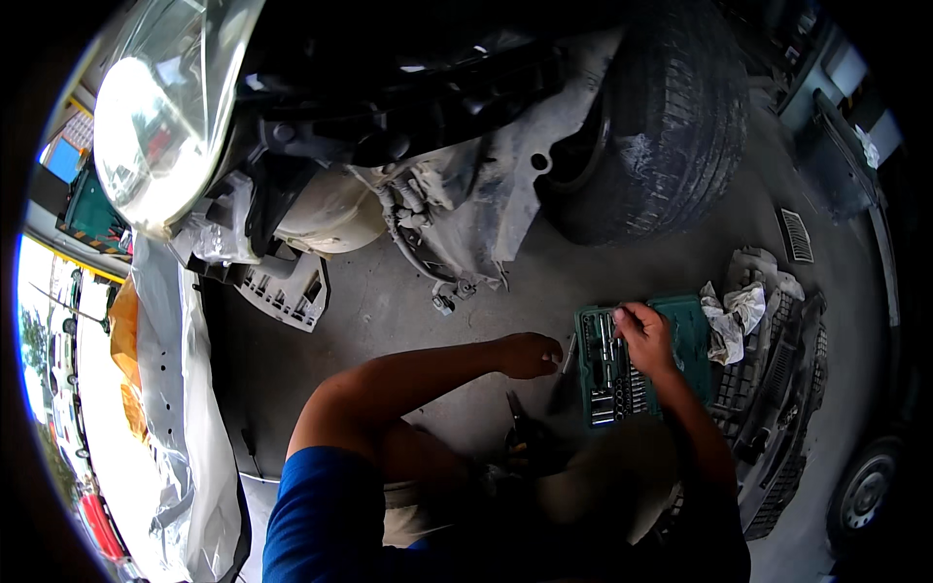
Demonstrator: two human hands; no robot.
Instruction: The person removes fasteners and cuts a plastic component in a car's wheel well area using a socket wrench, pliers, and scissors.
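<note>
Overhead, we see the car's tyre (661, 126), then the green socket set case (692, 340) open on the floor. Our right hand (643, 335) pinches a socket inside it; our left hand (530, 355) grips a ratchet (568, 358) beside it.

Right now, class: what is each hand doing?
Left hand: closed around a slim metal tool.
Right hand: fingers pinched over the green socket case; contents unclear.
</note>
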